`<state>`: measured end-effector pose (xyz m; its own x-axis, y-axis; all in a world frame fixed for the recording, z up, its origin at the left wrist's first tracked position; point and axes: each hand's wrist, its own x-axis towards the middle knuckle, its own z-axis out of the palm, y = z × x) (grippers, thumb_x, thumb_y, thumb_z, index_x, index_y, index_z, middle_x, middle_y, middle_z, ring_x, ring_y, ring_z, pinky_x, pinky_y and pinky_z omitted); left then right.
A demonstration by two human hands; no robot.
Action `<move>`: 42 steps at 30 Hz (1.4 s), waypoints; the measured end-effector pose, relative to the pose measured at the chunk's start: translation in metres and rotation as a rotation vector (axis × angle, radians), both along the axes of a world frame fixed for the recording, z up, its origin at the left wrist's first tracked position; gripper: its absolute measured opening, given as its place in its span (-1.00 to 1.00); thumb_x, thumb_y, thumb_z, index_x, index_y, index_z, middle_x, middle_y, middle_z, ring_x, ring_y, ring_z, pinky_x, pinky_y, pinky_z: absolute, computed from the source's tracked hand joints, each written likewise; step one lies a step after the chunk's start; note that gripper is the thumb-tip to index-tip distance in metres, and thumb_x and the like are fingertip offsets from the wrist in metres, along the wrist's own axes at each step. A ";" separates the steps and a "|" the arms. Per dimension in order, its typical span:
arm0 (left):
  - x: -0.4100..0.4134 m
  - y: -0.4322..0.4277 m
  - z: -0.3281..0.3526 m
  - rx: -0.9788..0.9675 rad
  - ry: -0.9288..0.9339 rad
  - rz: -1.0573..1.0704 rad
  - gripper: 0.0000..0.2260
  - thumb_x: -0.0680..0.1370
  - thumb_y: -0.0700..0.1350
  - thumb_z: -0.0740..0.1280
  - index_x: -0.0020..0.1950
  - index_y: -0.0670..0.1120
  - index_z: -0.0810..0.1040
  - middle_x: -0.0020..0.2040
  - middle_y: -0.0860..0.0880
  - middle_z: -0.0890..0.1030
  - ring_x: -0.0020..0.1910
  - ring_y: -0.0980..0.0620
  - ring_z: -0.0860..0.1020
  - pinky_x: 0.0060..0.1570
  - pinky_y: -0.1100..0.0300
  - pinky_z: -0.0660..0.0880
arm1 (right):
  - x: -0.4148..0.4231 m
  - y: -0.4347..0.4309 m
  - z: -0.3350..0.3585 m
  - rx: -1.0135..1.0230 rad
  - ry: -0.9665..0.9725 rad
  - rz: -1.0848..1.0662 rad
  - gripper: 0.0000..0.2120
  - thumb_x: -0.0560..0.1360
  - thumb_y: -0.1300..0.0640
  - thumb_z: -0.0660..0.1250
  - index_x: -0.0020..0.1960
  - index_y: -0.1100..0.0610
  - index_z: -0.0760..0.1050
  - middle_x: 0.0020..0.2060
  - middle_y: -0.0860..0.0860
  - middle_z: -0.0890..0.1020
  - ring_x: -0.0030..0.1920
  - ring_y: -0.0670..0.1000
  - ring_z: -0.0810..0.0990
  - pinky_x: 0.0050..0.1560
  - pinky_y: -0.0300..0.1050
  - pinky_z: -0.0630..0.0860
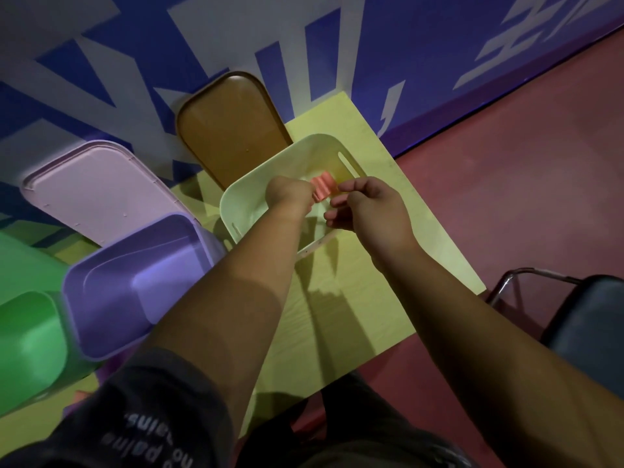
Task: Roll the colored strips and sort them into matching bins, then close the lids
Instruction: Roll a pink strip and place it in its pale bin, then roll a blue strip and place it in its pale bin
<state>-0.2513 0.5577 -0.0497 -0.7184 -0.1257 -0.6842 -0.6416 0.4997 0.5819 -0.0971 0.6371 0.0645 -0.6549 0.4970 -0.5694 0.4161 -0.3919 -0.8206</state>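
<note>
A pink-orange strip (pixel 323 188), partly rolled, hangs over the open cream bin (pixel 243 197). My left hand (pixel 288 194) pinches its left end. Fingertips of my right hand (pixel 368 207) touch or pinch its right end, with the other fingers loosely curled. The bin's brown lid (pixel 229 130) stands open behind it. To the left sit a purple bin (pixel 111 298) with its pink-lilac lid (pixel 98 187) open and a green bin (pixel 30 342), partly cut off by the frame edge.
The bins stand on a yellow-green table (pixel 337 315) against a blue and white wall. A dark chair with a metal frame (pixel 587 319) stands on the red floor at the right. More strips peek out near my left sleeve (pixel 79 398).
</note>
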 end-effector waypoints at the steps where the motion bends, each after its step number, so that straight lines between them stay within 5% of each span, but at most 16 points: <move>1: 0.002 -0.006 0.009 0.046 -0.006 0.011 -0.90 0.55 -0.29 0.51 0.01 -0.30 0.69 -0.15 -0.21 0.74 -0.20 -0.12 0.76 -0.05 -0.02 0.75 | 0.000 -0.001 0.001 -0.003 0.001 -0.008 -0.73 0.61 0.41 0.13 0.12 0.26 0.58 -0.12 0.18 0.68 -0.23 0.12 0.74 -0.06 0.06 0.74; 4: 0.014 -0.030 0.043 0.202 -0.043 0.034 -0.98 0.62 -0.35 0.39 0.00 -0.30 0.61 -0.09 -0.21 0.68 -0.16 -0.12 0.70 -0.18 0.13 0.65 | -0.001 -0.012 0.007 0.013 -0.008 0.002 -0.76 0.64 0.37 0.15 0.12 0.24 0.59 -0.11 0.17 0.69 -0.26 0.10 0.73 -0.04 0.10 0.74; 9: 0.035 -0.099 0.096 0.376 -0.016 0.064 -0.85 0.66 -0.23 0.44 0.16 -0.29 0.62 -0.02 -0.21 0.75 -0.05 -0.10 0.78 -0.04 0.07 0.73 | -0.005 -0.053 0.022 0.057 -0.007 0.130 -0.84 0.66 0.26 0.24 0.10 0.18 0.60 -0.12 0.10 0.71 -0.28 0.05 0.69 -0.21 -0.01 0.65; 13: 0.053 -0.167 0.128 0.471 0.032 0.074 -0.85 0.67 -0.18 0.42 0.17 -0.23 0.65 -0.12 -0.12 0.73 -0.19 -0.03 0.74 -0.13 0.11 0.69 | -0.012 -0.100 0.037 0.054 -0.001 0.269 -0.85 0.65 0.29 0.22 0.10 0.19 0.57 -0.10 0.13 0.69 -0.29 0.04 0.62 -0.33 -0.12 0.58; 24: 0.143 -0.346 0.141 0.328 0.104 0.240 -0.91 0.67 -0.21 0.39 0.02 -0.16 0.68 -0.33 -0.01 0.60 -0.50 0.09 0.43 -0.51 0.28 0.43 | -0.005 -0.258 0.035 0.093 -0.086 0.762 -0.84 0.71 0.26 0.19 0.07 0.19 0.54 -0.15 0.14 0.63 -0.33 0.07 0.57 -0.50 -0.22 0.52; 28: 0.173 -0.387 0.101 0.166 0.062 0.238 -0.80 0.70 -0.25 0.34 -0.11 -0.06 0.58 -0.30 -0.07 0.55 -0.44 0.07 0.43 -0.58 0.36 0.40 | 0.007 -0.299 0.000 0.173 -0.200 0.989 -0.84 0.68 0.25 0.27 -0.05 0.13 0.56 -0.11 0.20 0.66 -0.25 0.14 0.64 -0.24 -0.02 0.62; 32: 0.208 -0.413 0.059 -0.028 0.092 0.033 -0.86 0.59 -0.28 0.44 0.08 -0.06 0.68 -0.15 -0.08 0.67 -0.22 0.01 0.62 -0.34 0.34 0.53 | 0.025 -0.322 -0.023 0.358 -0.276 1.168 -0.83 0.60 0.29 0.33 -0.01 0.04 0.58 0.05 0.17 0.70 -0.03 0.14 0.66 0.18 0.18 0.70; 34: 0.224 -0.415 0.041 -0.037 0.094 -0.084 -0.63 0.48 -0.26 0.51 0.28 -0.10 0.65 0.00 -0.06 0.72 0.02 -0.08 0.71 0.01 0.17 0.62 | 0.031 -0.329 -0.030 0.412 -0.298 1.242 -0.79 0.59 0.30 0.32 -0.01 -0.01 0.55 0.03 0.11 0.65 -0.01 0.11 0.63 0.24 0.17 0.67; 36: 0.237 -0.411 0.027 -0.040 0.138 -0.111 -0.52 0.43 -0.23 0.51 0.35 -0.06 0.62 0.12 -0.05 0.75 0.14 -0.07 0.71 0.18 0.06 0.62 | 0.037 -0.334 -0.039 0.438 -0.295 1.273 -0.75 0.60 0.29 0.32 0.20 0.02 0.58 0.05 0.06 0.60 0.02 0.09 0.61 0.26 0.16 0.65; 38: 0.244 -0.406 0.022 -0.056 0.209 -0.136 -0.50 0.43 -0.20 0.48 0.38 0.02 0.62 0.18 -0.01 0.75 0.18 -0.04 0.70 0.21 0.02 0.62 | 0.041 -0.335 -0.049 0.451 -0.298 1.274 -0.58 0.61 0.28 0.30 0.45 0.07 0.51 0.09 0.03 0.57 0.06 0.08 0.60 0.30 0.14 0.64; 42: 0.245 -0.403 0.021 -0.153 0.315 -0.156 -0.56 0.48 -0.34 0.46 0.33 -0.07 0.66 0.12 -0.10 0.75 0.13 -0.14 0.70 0.13 0.00 0.61 | 0.043 -0.335 -0.058 0.444 -0.285 1.313 -0.54 0.62 0.30 0.29 0.50 0.09 0.49 0.10 0.01 0.56 0.06 0.06 0.58 0.26 0.07 0.64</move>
<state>-0.0063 0.1552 -0.0291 -0.9092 -0.0818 -0.4083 -0.3522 0.6741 0.6493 -0.0539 0.3026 0.0065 -0.6649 -0.2052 -0.7182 0.4405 0.6688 -0.5989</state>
